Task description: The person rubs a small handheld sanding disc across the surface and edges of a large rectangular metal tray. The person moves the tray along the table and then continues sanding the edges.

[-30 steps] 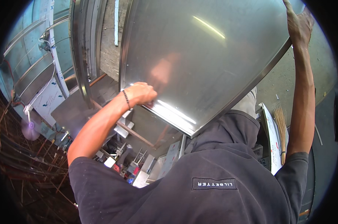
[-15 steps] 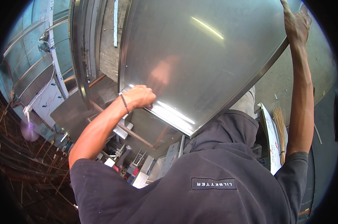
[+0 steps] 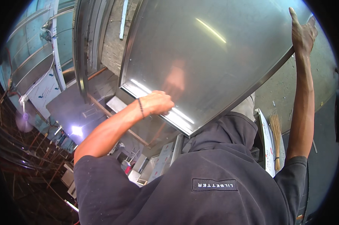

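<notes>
Clearly, the biggest thing is the metal panel (image 3: 214,63), grey and glossy with a raised rim, which fills the upper middle of the frame and slants so that its near corner points at the wearer's lap. Below it the dark shirt (image 3: 214,161) spans the lower middle; the body is close to that corner, perhaps so the arms can spread across the panel's width. Long metal uprights (image 3: 81,52) stand at upper left, beside a rough wooden surface (image 3: 112,47). At lower right, a pale sheet (image 3: 267,144) stands on edge next to a straw broom (image 3: 276,135), both apart from the panel. Of the 2 hands, the right hand (image 3: 303,35), at upper right, is partly spread: its thumb lies apart from the fingers at the panel's far edge, seemingly gripping it to steady that side. The left hand (image 3: 158,102), near the centre, is curled nearly into a fist over the lower rim, apparently clasping it as a second support; its fingertips are hidden. Smaller, a purple fan (image 3: 24,122) blurs at left, and a dark bracelet (image 3: 141,108) circles the left wrist.
</notes>
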The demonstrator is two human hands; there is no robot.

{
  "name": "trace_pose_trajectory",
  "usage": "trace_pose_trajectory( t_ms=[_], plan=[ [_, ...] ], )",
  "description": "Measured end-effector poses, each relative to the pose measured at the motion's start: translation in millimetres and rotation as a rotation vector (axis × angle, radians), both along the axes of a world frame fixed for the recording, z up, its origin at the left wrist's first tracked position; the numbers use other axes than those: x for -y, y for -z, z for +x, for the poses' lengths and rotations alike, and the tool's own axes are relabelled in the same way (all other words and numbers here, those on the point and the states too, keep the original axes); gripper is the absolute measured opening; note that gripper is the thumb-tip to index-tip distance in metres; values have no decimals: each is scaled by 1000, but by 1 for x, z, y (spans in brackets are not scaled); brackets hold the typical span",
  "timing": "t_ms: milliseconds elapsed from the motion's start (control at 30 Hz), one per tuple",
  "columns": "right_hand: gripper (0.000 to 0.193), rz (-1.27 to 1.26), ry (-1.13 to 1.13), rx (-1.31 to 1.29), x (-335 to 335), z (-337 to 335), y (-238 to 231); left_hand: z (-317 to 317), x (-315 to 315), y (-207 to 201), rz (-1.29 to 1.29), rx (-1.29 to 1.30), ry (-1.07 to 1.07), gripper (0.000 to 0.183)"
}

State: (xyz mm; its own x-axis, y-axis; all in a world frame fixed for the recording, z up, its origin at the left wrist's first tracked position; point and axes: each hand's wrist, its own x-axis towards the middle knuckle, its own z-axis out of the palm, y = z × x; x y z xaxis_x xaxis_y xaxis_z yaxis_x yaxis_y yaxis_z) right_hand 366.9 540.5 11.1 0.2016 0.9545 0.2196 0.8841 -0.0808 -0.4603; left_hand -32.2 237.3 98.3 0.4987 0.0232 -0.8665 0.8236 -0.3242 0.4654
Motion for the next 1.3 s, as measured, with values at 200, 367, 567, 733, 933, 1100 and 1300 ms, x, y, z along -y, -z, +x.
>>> trace_pose_trajectory(
  t_ms=[200,367,567,733,933,1100,1300],
  plan=[
    [107,0,-31,83,-5,6,14,46,17,6,-44,95,-69,19],
    [104,3,-85,51,-6,7,1,1,3,-3,84,-13,-16,16],
    [95,12,-97,-24,-1,-6,7,65,43,-7,124,140,-135,17],
    [87,100,-219,230,-24,35,36,17,12,7,-3,40,-39,8],
    [79,85,-269,280,-24,29,31,45,28,4,-36,43,-88,12],
    [79,-2,-126,116,-8,2,3,32,21,-3,-114,158,-176,11],
    [85,5,-163,156,-13,14,5,-49,-13,-3,13,-36,-151,9]
  ],
)
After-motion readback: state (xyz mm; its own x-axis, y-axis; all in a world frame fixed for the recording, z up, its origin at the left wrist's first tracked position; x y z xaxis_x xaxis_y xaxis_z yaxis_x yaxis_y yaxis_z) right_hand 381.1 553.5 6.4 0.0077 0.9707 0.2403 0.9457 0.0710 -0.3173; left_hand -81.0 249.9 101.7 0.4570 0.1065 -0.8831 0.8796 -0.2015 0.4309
